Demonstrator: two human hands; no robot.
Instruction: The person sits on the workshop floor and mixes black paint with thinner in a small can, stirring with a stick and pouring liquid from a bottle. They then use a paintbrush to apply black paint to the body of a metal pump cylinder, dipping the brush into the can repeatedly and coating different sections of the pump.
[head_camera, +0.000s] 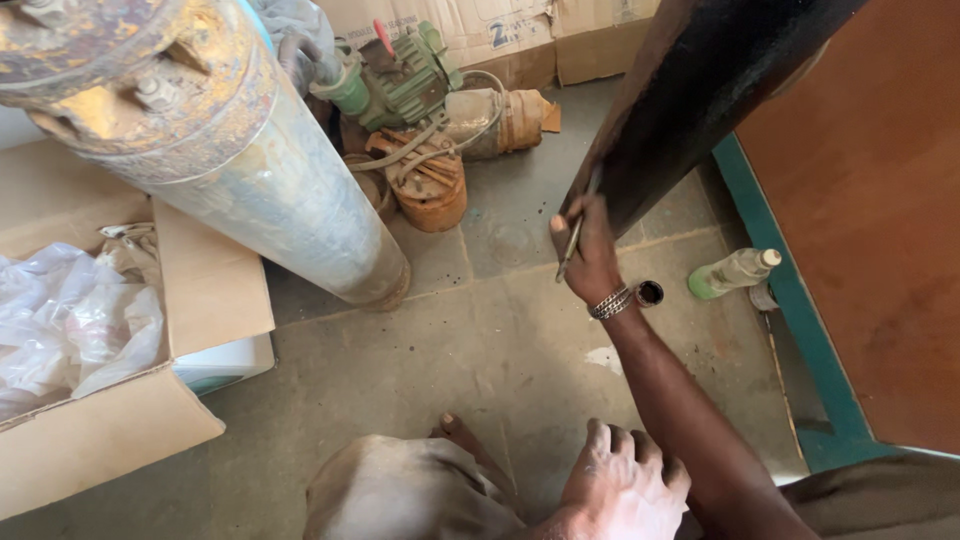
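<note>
The right hand (590, 255) is reaching forward with its fingers pinched around a thin brush (578, 225), holding it like a pen. The brush's upper end is meeting the lower edge of a long black board (690, 90), which is leaning at a slant from the upper right of the view down toward the floor. A metal bracelet (610, 303) is circling the right wrist.

The left hand (625, 485) is resting low in the view, palm down, with its fingers spread loosely over the person's knee; it is gripping nothing. Just left of it, a bare toe (452, 427) is poking out on the concrete floor (480, 330) above a fold of grey cloth (400, 495).

Just beside the right wrist, a small round tin (650, 293) with a dark inside is sitting on the floor. A little further right, a clear plastic bottle (735, 272) with green liquid in its bottom is lying tilted near the green edge of a reddish-brown panel (870, 230).

On the left, a tall, worn metal cylinder (260, 190) with a rusty top is standing on the floor. An open cardboard box (110, 430) holding crumpled clear plastic (70, 320) is lying beside it. Behind the cylinder, a green motor (405, 70) and a rusty orange round part (430, 185) are sitting together, with more flattened cardboard (520, 40) lying behind them.
</note>
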